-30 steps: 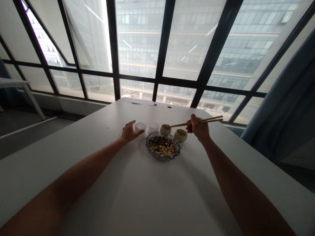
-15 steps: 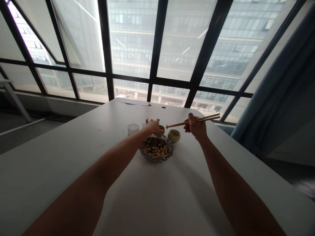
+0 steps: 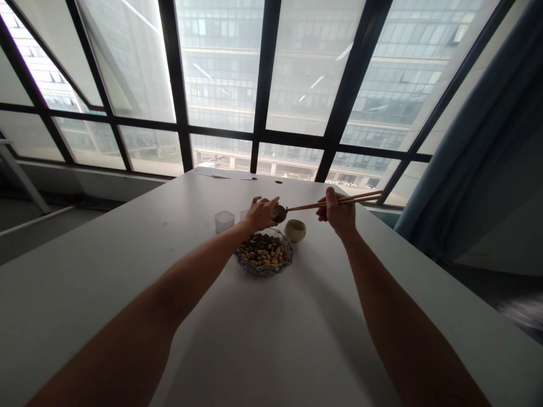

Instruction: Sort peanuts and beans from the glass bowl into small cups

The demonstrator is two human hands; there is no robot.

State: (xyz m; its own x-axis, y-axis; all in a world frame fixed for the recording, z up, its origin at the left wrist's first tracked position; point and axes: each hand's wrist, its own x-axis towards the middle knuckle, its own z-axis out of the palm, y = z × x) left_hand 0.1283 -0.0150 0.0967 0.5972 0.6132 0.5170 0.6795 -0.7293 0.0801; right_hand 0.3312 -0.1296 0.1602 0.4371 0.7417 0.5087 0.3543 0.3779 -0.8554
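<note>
My left hand [image 3: 260, 213] grips a small round cup [image 3: 279, 213], tilted so that its opening faces the chopsticks. My right hand [image 3: 337, 211] holds a pair of wooden chopsticks [image 3: 306, 207], their tips at the cup's right rim; whether something is between the tips is too small to tell. A second pale green cup [image 3: 295, 231] stands upright on the table, right of the held one. Just in front of the cups, a clear scalloped bowl [image 3: 263, 271] holds peanuts [image 3: 267, 259] and dark seeds [image 3: 261, 242].
A small translucent square container [image 3: 224, 221] stands left of my left hand, with another [image 3: 243, 215] partly hidden behind the hand. White paper [image 3: 224, 173] lies at the far edge of the white table [image 3: 237, 339]. A blue curtain [image 3: 458, 141] hangs at the right.
My left hand has lifted and tilted the cup toward the chopsticks. The chopstick tips, which held a small dark piece beside the cup, are now at its rim. The view has shifted slightly.
</note>
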